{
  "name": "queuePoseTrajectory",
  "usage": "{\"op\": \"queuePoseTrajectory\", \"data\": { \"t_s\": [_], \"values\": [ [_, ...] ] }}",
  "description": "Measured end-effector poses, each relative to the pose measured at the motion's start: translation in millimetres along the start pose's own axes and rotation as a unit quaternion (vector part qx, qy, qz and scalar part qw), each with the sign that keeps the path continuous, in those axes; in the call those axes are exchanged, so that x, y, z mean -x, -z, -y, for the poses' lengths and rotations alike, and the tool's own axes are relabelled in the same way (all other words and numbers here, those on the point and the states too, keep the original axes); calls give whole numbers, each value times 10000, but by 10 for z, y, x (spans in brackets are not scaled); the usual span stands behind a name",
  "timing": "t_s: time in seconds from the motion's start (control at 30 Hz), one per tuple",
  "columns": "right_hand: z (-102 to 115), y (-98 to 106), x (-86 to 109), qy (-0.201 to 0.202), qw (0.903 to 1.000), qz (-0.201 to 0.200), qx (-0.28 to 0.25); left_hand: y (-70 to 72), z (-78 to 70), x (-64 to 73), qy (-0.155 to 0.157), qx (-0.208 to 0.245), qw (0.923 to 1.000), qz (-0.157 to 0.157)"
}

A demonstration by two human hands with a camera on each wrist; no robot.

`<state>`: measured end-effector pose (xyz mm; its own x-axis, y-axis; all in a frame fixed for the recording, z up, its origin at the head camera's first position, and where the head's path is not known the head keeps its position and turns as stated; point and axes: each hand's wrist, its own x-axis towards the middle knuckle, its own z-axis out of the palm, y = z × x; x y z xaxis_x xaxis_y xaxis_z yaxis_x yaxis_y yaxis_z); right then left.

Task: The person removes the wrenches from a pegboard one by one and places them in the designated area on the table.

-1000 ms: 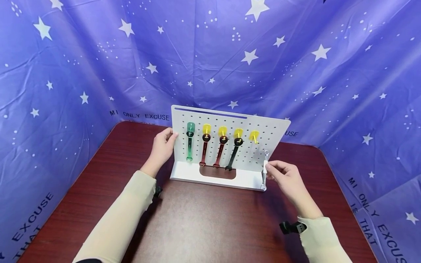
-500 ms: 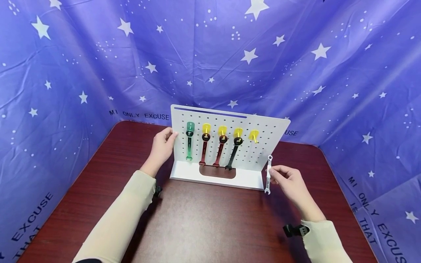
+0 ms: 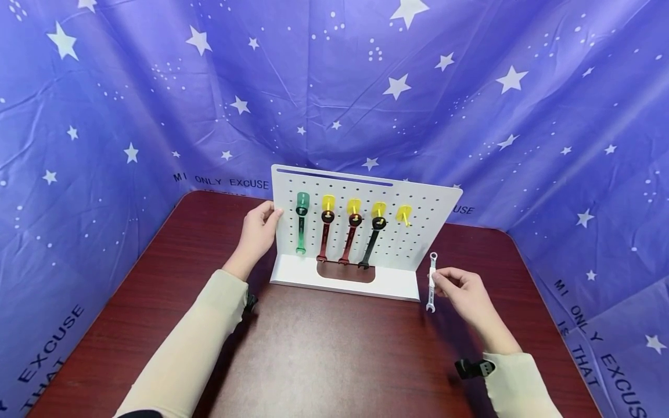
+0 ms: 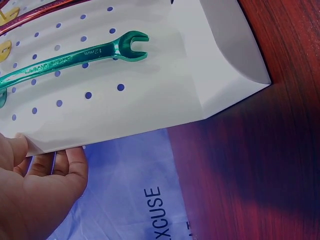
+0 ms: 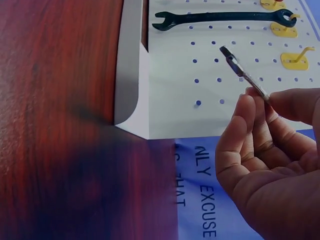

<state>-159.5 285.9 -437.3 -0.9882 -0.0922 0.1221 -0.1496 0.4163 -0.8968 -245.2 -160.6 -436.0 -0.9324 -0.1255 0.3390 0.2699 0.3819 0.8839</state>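
Observation:
My left hand (image 3: 258, 231) pinches the left edge of a white pegboard (image 3: 334, 241) between thumb and fingers. A silver combination wrench (image 3: 431, 283) is pinched upright in my right hand (image 3: 462, 293), just off the board's right side, ring end up. On the board a green wrench (image 3: 301, 232) hangs at the far left, marked 12mm in the left wrist view. Two red wrenches (image 3: 324, 239) and a black wrench (image 3: 371, 244) hang beside it on yellow hooks (image 3: 353, 205). The rightmost yellow hook (image 3: 404, 215) carries nothing.
The pegboard stands on a bent white foot with a cutout (image 3: 346, 271), on a dark red wooden table (image 3: 334, 348). A blue curtain (image 3: 313, 87) with stars and lettering surrounds the table's back and sides.
My right hand has moved the silver wrench right and slightly toward me, from in front of the board's right edge to beside it. The left hand stays on the board's edge.

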Motion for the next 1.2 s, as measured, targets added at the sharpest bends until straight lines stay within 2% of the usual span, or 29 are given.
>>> {"op": "queuePoseTrajectory", "data": {
  "t_s": [0.57,1.2],
  "values": [
    [-126,25,55,-194,9995,11,242,-8,-4,-1,74,28,10000,14],
    [-235,46,79,-314,9988,33,366,2,-1,0,-10,15,10000,35]
  ]
}}
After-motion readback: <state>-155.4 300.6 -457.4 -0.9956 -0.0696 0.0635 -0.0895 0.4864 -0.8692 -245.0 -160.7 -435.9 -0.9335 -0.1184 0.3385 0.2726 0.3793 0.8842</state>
